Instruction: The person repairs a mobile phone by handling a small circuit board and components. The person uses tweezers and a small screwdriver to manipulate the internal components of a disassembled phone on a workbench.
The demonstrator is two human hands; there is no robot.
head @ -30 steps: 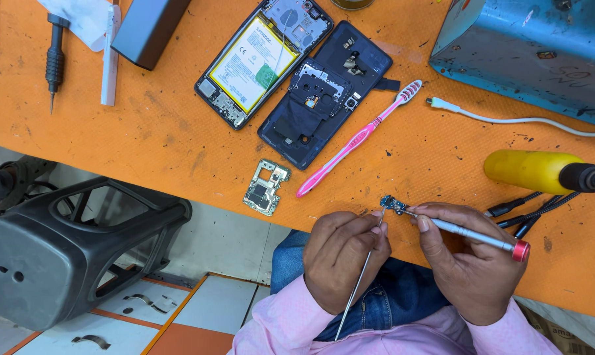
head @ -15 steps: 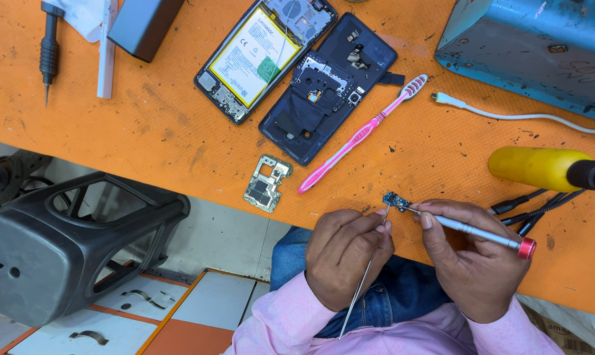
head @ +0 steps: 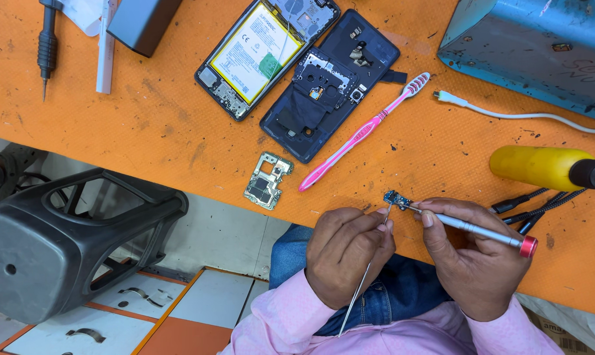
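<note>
Small blue circuit board (head: 397, 198) sits low and right of centre in the frame, at the near edge of the orange tabletop (head: 146, 131), right at the tip of the slim silver tool with a red cap (head: 481, 230). Your right hand (head: 478, 253) is closed around that tool, thumb and fingers pinched on the shaft. Your left hand (head: 347, 253) is closed on a thin metal wire (head: 363, 283) that runs from your fingertips down across your lap; its upper end meets the board. The two hands are close together, fingertips almost touching at the board.

Higher up, the open phone body (head: 264, 52) holds its yellow-labelled battery, and the dark back cover (head: 324, 98) lies just beside it with black shielding inside. A pink toothbrush (head: 366, 131) lies diagonally to the right of the cover, and a small metal shield plate (head: 268, 181) rests near the tabletop's edge. A yellow-handled tool (head: 541, 167) lies at the right, with a blue metal box (head: 534, 46) and a white cable (head: 508, 117) above it. A black screwdriver (head: 46, 46) is at the upper left, and a black plastic stool (head: 67, 243) stands at the lower left.

Since a moment ago your grip on tool and wire has not changed; the board and both hands sit at about the same spot, and the tabletop items have kept their places.
</note>
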